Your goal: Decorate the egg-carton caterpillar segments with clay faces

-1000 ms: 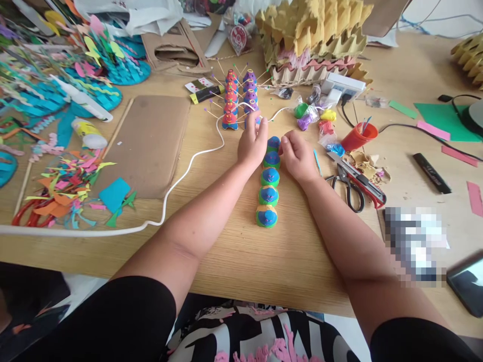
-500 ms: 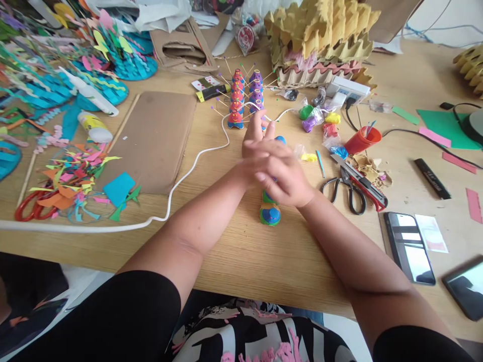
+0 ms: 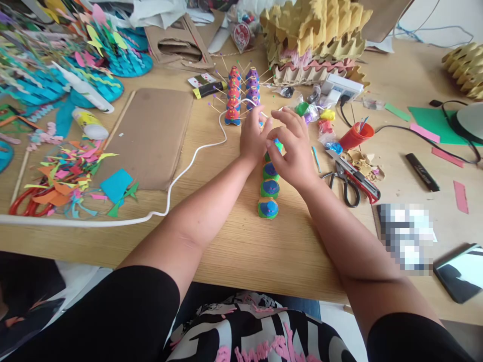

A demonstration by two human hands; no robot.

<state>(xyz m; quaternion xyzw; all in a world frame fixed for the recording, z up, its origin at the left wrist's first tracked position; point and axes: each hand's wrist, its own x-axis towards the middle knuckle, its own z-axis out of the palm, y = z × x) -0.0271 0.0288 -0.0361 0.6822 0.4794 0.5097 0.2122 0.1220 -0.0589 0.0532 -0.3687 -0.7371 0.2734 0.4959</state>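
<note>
My left hand (image 3: 253,137) is raised over the table, fingers partly bent and apart, with nothing visible in it. Close beside it, my right hand (image 3: 292,146) has its fingers spread and curved, and it too looks bare. Under and in front of my hands runs a row of blue and green modelling-clay bumps (image 3: 269,188); its far end is partly hidden by my right hand. Beyond my hands stand a red caterpillar-like clay row (image 3: 233,95) and a purple one (image 3: 252,78), both with pins sticking out at the sides.
A white cable (image 3: 196,156) crosses the table on the left, past a cardboard sheet (image 3: 151,136) and paper scraps (image 3: 70,173). To the right lie a box cutter (image 3: 358,178), scissors (image 3: 351,193) and an orange cup (image 3: 356,136). Egg trays (image 3: 313,35) are stacked behind.
My hands were crossed, the right over the left and blurred; now they are apart, side by side. More of the blue and green clay row shows. The view has shifted slightly.
</note>
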